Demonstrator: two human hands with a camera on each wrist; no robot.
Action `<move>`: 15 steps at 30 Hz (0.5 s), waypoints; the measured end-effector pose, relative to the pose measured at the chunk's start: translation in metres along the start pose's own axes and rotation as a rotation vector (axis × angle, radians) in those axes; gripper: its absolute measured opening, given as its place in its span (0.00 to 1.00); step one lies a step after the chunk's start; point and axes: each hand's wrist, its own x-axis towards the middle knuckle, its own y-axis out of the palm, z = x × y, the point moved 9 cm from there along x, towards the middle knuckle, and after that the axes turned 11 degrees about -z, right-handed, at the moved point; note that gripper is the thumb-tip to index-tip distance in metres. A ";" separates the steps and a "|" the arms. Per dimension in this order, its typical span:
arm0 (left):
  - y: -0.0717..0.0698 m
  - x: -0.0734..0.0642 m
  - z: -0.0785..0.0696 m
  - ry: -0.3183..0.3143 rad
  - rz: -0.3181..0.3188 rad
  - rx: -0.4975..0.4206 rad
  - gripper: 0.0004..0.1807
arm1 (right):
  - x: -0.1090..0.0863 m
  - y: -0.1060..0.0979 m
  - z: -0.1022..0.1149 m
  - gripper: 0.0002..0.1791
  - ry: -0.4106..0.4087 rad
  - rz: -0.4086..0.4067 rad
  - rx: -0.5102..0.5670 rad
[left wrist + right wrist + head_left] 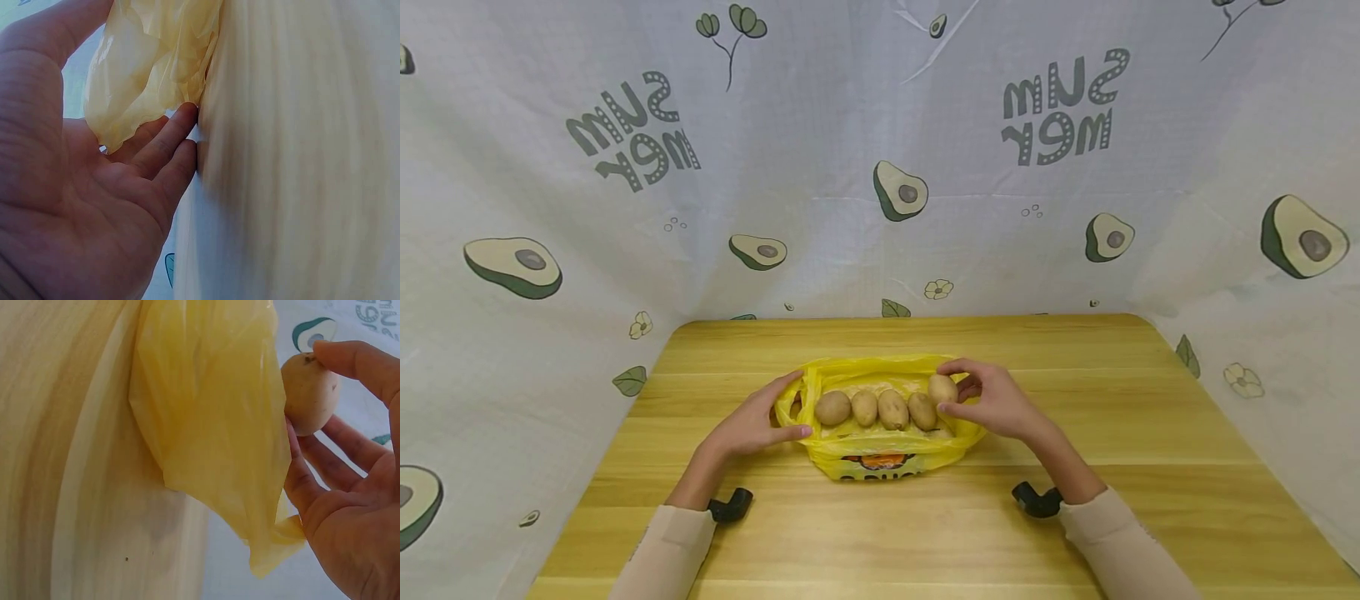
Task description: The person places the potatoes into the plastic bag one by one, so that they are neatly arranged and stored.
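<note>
A yellow plastic bag lies on its base with its mouth spread wide, and several brown potatoes sit in a row inside. My right hand pinches a paler potato between thumb and fingers at the bag's right end, overlapping the mouth in the head view. At the left end my left hand holds the bag, thumb at the front rim and fingers toward the back. The left wrist view shows crumpled yellow plastic between that thumb and the fingers, some fingertips right at the tabletop.
The bag stands mid-table on a wooden tabletop. A pale curtain with avocado prints surrounds the back and sides. A black wrist mount is on the left arm and another black mount on the right.
</note>
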 end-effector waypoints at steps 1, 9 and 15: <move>0.000 0.000 0.000 -0.001 0.000 -0.002 0.57 | 0.000 0.001 -0.002 0.29 0.006 0.007 -0.009; 0.001 0.001 0.001 -0.004 0.000 -0.007 0.57 | -0.001 0.006 -0.012 0.28 -0.002 0.049 -0.109; 0.000 0.000 0.000 0.009 -0.002 -0.028 0.56 | -0.002 0.010 -0.015 0.27 -0.004 0.085 -0.165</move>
